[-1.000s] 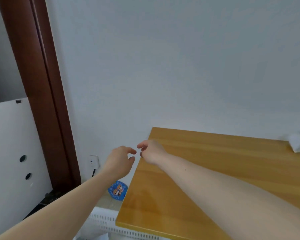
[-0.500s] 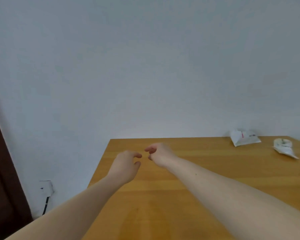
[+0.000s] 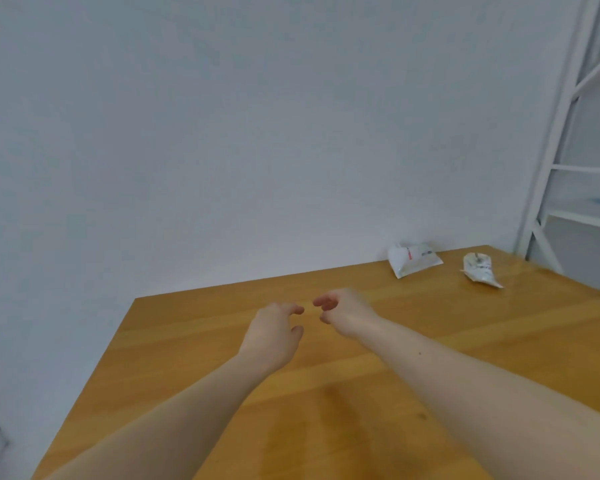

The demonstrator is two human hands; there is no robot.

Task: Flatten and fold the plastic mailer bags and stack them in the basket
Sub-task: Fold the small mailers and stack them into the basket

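Note:
Two crumpled white plastic mailer bags lie at the far right of the wooden table (image 3: 187,341): one (image 3: 413,260) against the wall, the other (image 3: 480,269) a little to its right. My left hand (image 3: 274,336) and my right hand (image 3: 345,311) hover side by side over the table's far middle, fingers loosely curled and apart, holding nothing. Both hands are well left of the bags. No basket is in view.
A white wall runs along the table's far edge. A white metal shelf frame (image 3: 565,150) stands at the right, beyond the table's corner. The table's left edge drops off to the floor at the lower left.
The view has swung right: the door frame and wall socket have left the view, and the two bags and the shelf frame have come in. Both hands stay empty and close together.

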